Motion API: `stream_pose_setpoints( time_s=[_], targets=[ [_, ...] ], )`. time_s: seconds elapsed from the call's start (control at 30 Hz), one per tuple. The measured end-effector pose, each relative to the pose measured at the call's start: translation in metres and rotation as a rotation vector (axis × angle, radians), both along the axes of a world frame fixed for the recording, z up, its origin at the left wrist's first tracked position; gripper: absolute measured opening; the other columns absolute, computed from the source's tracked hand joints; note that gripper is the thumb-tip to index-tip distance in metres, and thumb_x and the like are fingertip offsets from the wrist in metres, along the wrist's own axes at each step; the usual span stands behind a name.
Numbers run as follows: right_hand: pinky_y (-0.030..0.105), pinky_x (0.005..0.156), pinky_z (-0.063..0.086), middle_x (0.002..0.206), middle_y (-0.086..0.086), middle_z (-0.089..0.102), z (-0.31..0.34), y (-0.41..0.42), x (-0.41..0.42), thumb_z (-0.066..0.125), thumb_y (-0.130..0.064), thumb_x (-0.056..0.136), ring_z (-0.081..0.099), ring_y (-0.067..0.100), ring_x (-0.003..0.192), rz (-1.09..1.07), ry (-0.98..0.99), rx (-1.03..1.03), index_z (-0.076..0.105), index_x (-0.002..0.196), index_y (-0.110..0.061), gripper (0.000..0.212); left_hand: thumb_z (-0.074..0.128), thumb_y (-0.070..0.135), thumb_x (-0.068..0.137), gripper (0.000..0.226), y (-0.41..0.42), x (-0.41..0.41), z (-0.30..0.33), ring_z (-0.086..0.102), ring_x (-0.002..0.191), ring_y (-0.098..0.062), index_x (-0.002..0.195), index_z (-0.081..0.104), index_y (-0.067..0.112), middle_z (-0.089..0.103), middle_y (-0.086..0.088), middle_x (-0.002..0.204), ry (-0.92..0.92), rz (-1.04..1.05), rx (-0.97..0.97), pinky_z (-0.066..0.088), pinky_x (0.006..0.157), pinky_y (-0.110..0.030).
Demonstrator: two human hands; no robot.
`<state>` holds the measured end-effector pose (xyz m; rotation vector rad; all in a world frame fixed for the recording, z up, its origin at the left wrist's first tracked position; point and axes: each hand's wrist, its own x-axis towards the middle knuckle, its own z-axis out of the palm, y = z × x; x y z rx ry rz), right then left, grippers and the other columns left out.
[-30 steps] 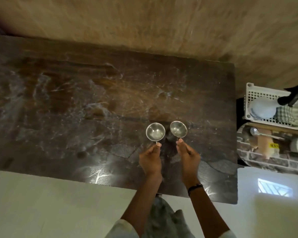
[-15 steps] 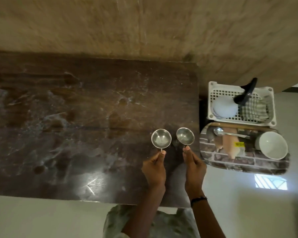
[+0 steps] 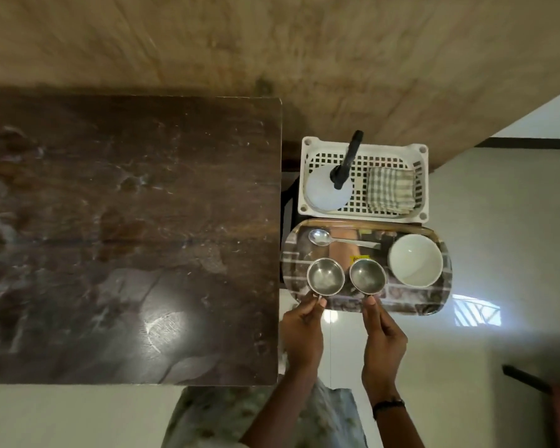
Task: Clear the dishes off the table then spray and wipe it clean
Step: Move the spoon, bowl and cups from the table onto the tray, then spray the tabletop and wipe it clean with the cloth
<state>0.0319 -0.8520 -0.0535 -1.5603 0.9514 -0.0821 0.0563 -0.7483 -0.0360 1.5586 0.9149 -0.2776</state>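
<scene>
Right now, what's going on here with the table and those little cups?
A person is clearing the table. The left hand pinches one steel cup and the right hand pinches another steel cup, both over the tray beside the table. A spoon and white bowl already sit on it. The spray bottle and cloth wait in the basket.

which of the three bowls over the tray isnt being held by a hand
The white ceramic bowl at the right end of the patterned tray. It sits untouched, while each hand pinches one of the two small steel bowls beside it.
</scene>
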Motion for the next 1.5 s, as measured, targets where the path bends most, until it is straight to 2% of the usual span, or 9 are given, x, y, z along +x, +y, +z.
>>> stream_pose_setpoints(
  time_s=[0.1, 0.3, 0.5, 0.73, 0.87, 1.0, 1.2, 1.3, 1.5],
  targets=[
    [0.043, 0.107, 0.045, 0.122, -0.003, 0.069, -0.013, -0.013, -0.001, 0.064, -0.026, 0.094, 0.059, 0.008, 0.122, -0.010, 0.001, 0.012, 0.067, 0.123, -0.013, 0.033, 0.072, 0.017, 0.081, 0.009, -0.016, 0.003, -0.014, 0.069, 0.076, 0.002, 0.087, 0.077, 0.013, 0.074, 0.011, 0.078, 0.011, 0.011, 0.043, 0.056, 0.075, -0.026],
    [0.037, 0.108, 0.044, 0.127, -0.004, 0.065, -0.029, -0.020, 0.002, 0.061, -0.018, 0.095, 0.055, 0.005, 0.126, 0.022, -0.019, -0.005, 0.064, 0.127, -0.011, 0.032, 0.069, 0.010, 0.083, 0.017, -0.028, 0.007, -0.030, 0.061, 0.078, 0.018, 0.098, 0.074, 0.004, 0.068, 0.008, 0.089, -0.004, -0.043, 0.127, 0.042, 0.072, 0.003],
    [0.031, 0.106, 0.045, 0.121, -0.009, 0.065, -0.036, -0.030, 0.012, 0.066, -0.016, 0.092, 0.056, -0.005, 0.118, 0.115, 0.052, -0.077, 0.064, 0.118, -0.026, 0.028, 0.070, 0.010, 0.082, 0.021, -0.032, 0.009, -0.041, 0.066, 0.098, -0.010, 0.103, 0.072, 0.008, 0.072, -0.006, 0.103, 0.003, -0.073, 0.149, 0.052, 0.090, -0.026],
    [0.012, 0.079, 0.052, 0.097, 0.000, 0.072, -0.013, -0.051, 0.005, 0.058, -0.039, 0.095, 0.066, 0.012, 0.089, 0.194, 0.035, -0.386, 0.072, 0.101, -0.011, 0.032, 0.069, 0.012, 0.083, 0.018, -0.027, 0.006, -0.010, 0.063, 0.083, 0.013, 0.091, 0.069, 0.028, 0.069, 0.031, 0.083, -0.090, -0.097, 0.141, 0.049, 0.071, -0.005],
    [0.003, 0.074, 0.044, 0.099, 0.014, 0.069, 0.016, -0.075, 0.041, 0.055, -0.033, 0.093, 0.062, 0.014, 0.086, 0.329, -0.099, -0.548, 0.069, 0.098, -0.002, 0.035, 0.069, 0.014, 0.082, 0.029, -0.017, 0.018, 0.010, 0.064, 0.085, 0.007, 0.110, 0.064, 0.013, 0.067, 0.005, 0.103, -0.179, -0.036, 0.130, 0.051, 0.064, -0.010],
    [0.034, 0.091, 0.049, 0.113, 0.017, 0.066, 0.019, -0.098, 0.140, 0.061, -0.013, 0.093, 0.062, 0.028, 0.104, 0.545, -0.226, -0.671, 0.065, 0.110, 0.000, 0.022, 0.070, 0.029, 0.082, 0.052, -0.008, 0.079, 0.010, 0.058, 0.113, -0.010, 0.130, 0.051, 0.020, 0.059, 0.004, 0.128, -0.281, -0.193, 0.098, 0.054, 0.089, -0.028],
    [0.042, 0.113, 0.031, 0.143, 0.022, 0.047, -0.017, -0.126, 0.279, 0.072, 0.000, 0.081, 0.040, 0.037, 0.135, 1.127, 0.064, -0.765, 0.044, 0.140, 0.001, 0.065, 0.075, 0.040, 0.074, 0.089, 0.018, 0.190, -0.035, 0.038, 0.137, -0.020, 0.146, 0.027, 0.017, 0.037, -0.004, 0.150, -0.436, -0.546, 0.213, 0.039, 0.108, -0.051],
    [0.041, 0.114, 0.030, 0.145, 0.021, 0.046, -0.026, -0.133, 0.312, 0.080, -0.005, 0.075, 0.039, 0.035, 0.136, 1.309, 0.209, -0.813, 0.039, 0.145, -0.002, 0.081, 0.076, 0.037, 0.073, 0.094, 0.025, 0.219, -0.037, 0.031, 0.140, -0.019, 0.148, 0.023, 0.018, 0.029, -0.003, 0.155, -0.464, -0.701, 0.228, 0.030, 0.114, -0.048],
    [0.043, 0.114, 0.029, 0.140, 0.017, 0.048, -0.052, -0.144, 0.325, 0.083, -0.008, 0.071, 0.040, 0.033, 0.133, 1.392, 0.216, -0.821, 0.052, 0.136, -0.007, 0.072, 0.079, 0.026, 0.073, 0.089, 0.015, 0.245, -0.035, 0.041, 0.134, -0.014, 0.144, 0.026, 0.022, 0.038, -0.003, 0.150, -0.496, -0.869, 0.058, 0.036, 0.109, -0.025]
  ],
)
